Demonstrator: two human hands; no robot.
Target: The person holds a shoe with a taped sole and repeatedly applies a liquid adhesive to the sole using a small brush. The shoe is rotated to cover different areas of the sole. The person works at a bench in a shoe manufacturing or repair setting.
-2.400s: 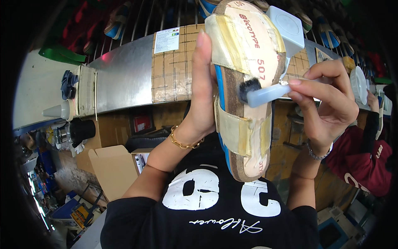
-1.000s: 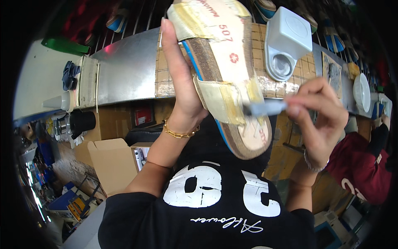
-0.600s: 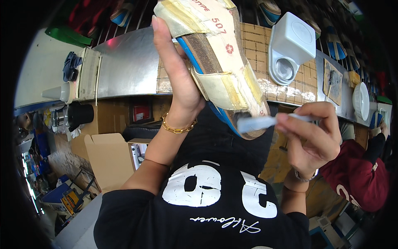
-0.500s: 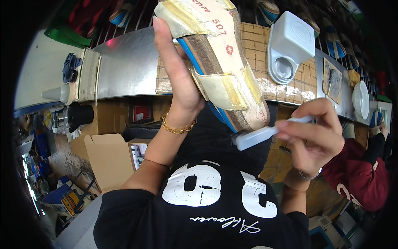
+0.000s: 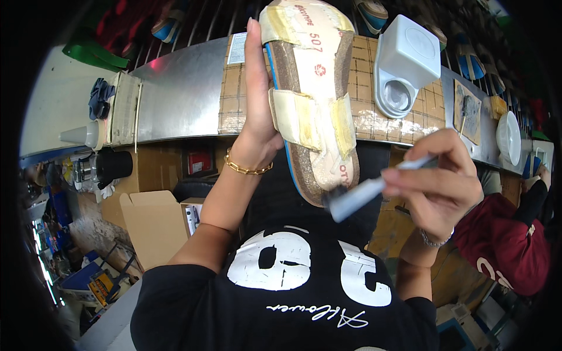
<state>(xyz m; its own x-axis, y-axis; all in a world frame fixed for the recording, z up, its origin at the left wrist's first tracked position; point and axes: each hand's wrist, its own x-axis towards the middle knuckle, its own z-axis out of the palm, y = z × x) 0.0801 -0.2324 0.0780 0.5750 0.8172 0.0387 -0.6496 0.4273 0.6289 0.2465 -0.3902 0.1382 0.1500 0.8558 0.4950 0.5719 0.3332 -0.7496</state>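
My left hand (image 5: 261, 96) is closed on the left edge of a sandal (image 5: 321, 76) held bottom up, its thumb along the side and the other fingers hidden behind. The sandal has a pale insole-like bottom, a brown cork-like rim, a blue edge and pale yellowish strap ends folded over it. In a pinch, my right hand (image 5: 442, 184) holds a brush (image 5: 360, 196) with a whitish handle and dark bristles. The bristles meet the sandal's near end, which looks wet there; the brush is slightly blurred.
On the cardboard-covered bench stands a white dispenser (image 5: 410, 55) with a round cup. A white bowl (image 5: 509, 139) sits farther right. Several shoes (image 5: 372, 14) rest on a dark rack behind. A person in a dark red shirt (image 5: 506, 245) works at right. An open carton (image 5: 152, 225) lies lower left.
The sandal has turned more upright, and its near end has come down and left. The brush has tilted and slid a little left, its bristles now against the sandal's near end.
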